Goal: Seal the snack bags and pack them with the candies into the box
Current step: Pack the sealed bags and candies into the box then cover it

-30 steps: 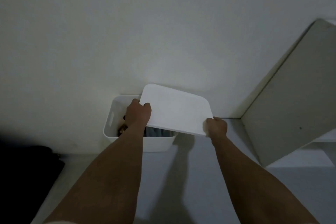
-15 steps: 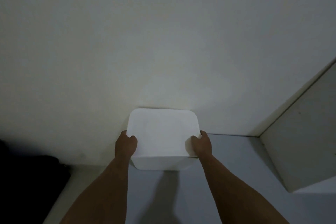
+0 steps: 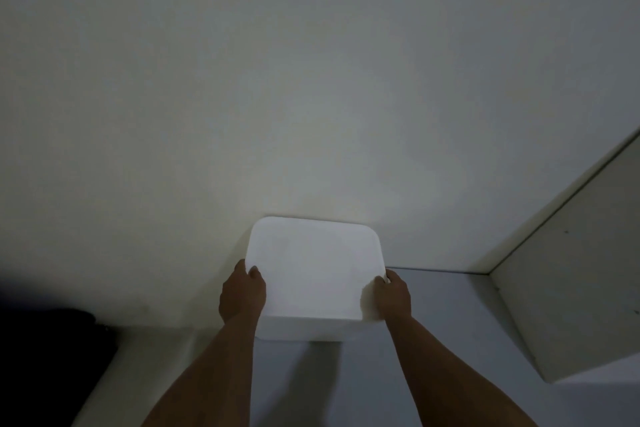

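The left hand [image 3: 242,295] grips the left edge of the white lid [image 3: 313,270], thumb on top and fingers curled under the rim. The right hand [image 3: 393,296] holds the lid's lower right corner the same way. Between them, just below centre of the frame, the lid lies flat over the white box [image 3: 308,329], which sits on the grey surface [image 3: 450,340] against the pale wall [image 3: 311,80]. A white panel [image 3: 571,288] stands at lower right.
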Motion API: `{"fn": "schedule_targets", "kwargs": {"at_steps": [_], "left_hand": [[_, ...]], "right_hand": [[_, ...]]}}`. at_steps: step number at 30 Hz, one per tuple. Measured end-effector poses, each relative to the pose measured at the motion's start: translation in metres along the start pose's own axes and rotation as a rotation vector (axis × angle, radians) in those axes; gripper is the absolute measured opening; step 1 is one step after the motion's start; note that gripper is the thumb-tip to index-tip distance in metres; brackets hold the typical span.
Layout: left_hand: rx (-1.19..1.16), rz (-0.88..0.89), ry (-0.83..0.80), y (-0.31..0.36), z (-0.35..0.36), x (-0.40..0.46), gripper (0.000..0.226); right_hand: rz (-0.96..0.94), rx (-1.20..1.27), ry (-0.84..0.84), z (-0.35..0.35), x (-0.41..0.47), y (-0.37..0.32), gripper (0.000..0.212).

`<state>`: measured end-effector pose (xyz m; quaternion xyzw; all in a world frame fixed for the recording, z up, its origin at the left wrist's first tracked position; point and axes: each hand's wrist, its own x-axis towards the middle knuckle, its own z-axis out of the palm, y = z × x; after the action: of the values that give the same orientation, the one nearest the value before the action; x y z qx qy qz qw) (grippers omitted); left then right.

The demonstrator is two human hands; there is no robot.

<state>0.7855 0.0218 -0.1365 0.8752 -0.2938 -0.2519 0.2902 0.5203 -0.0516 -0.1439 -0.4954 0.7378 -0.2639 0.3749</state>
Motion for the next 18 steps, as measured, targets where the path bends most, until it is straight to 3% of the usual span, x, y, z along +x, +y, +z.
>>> {"fn": "schedule_targets", "kwargs": {"at_steps": [9, 18], "left_hand": [[-0.042, -0.041, -0.04, 0.0, 0.002, 0.038, 0.05], [-0.088, -0.078, 0.009, 0.003, 0.015, 0.049, 0.052]], "right_hand": [[0.033, 0.052, -0.035, -0.001, 0.028, -0.007, 0.028], [0.086, 0.239, 0.021, 0.009, 0.039, 0.007, 0.034]]}}
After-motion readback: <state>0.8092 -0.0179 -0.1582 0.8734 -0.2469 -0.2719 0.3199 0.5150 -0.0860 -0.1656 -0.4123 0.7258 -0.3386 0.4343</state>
